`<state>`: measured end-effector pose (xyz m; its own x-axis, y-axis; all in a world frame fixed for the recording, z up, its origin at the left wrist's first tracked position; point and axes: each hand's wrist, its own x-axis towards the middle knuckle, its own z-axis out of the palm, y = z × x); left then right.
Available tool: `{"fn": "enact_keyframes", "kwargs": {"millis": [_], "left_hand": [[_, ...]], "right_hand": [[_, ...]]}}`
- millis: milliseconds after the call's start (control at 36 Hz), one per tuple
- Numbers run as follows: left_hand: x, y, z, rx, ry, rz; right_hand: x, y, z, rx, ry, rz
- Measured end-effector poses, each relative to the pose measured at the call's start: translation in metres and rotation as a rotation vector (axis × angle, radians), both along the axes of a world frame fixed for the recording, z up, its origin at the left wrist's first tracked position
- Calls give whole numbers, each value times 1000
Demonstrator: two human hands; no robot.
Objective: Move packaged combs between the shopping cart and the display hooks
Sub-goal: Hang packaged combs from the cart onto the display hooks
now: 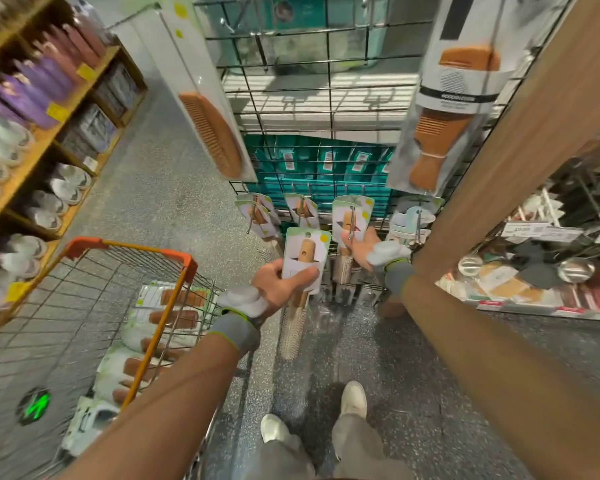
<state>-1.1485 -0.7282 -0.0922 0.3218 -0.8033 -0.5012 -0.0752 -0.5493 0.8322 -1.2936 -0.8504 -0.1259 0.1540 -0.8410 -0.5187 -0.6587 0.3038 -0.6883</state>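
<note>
My left hand (280, 285) grips a packaged wooden brush (303, 261) by its white and green card, its bristle head hanging down above the floor. My right hand (362, 249) reaches to the wire display grid (326, 109) and holds a similar package (351, 220) hanging on a hook. More carded packages (300, 209) hang on hooks beside it. Two large packaged wooden combs (212, 133) hang higher up, one left, one right (444, 123). The shopping cart (132, 251) with orange corners stands at the left, holding several packaged combs (167, 320).
Wooden shelves (42, 140) with bottles and slippers line the left. A brown panel edge (520, 140) stands right of the grid, with kitchenware shelves (534, 271) beyond it. Teal boxes (326, 161) sit behind the grid. My feet (352, 400) stand on the speckled floor.
</note>
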Motion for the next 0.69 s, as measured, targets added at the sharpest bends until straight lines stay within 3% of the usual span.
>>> {"fn": "enact_keyframes", "kwargs": {"millis": [361,695], "left_hand": [[14,3,1,-41,-74,-19],[12,-10,-6,-41,-61,-69]], "right_hand": [[-16,-9,-13,-10,-24,7],[-13,-14,-15,33,-57,-196]]}}
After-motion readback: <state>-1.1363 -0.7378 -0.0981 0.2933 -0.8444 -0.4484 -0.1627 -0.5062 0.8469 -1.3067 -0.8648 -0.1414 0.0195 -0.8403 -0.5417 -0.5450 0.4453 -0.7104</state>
